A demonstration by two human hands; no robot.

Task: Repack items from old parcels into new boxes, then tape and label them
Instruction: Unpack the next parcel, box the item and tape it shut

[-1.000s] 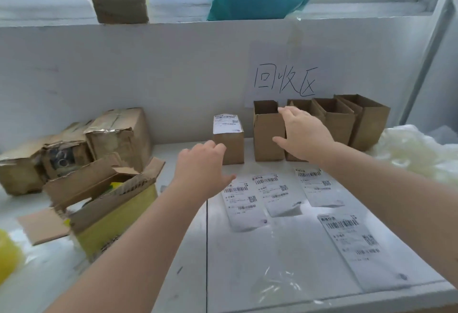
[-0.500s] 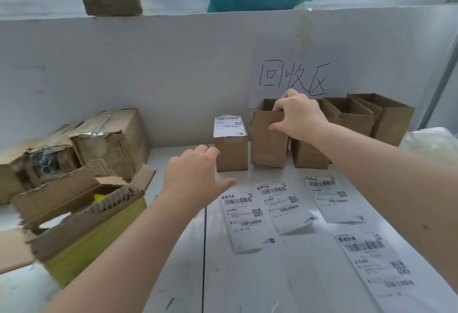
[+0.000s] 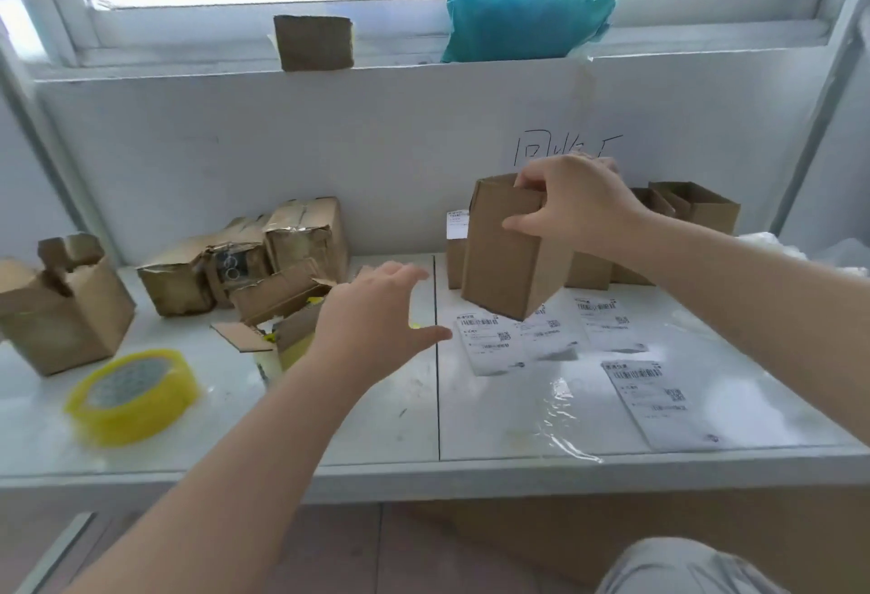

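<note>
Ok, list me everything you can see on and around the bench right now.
held new box: one, brown, in the air above the labels
labelled box: one, brown, behind it
open boxes: three, brown, back right
shipping labels: four, white, flat on table
old parcels: about five, battered brown, left
tape roll: one, yellow, front left
plastic wrap: one heap, white, far right
bag: one, teal, window ledge
small carton: one, brown, same ledge
left hand: open, empty, above table
right hand: grips held new box
</note>
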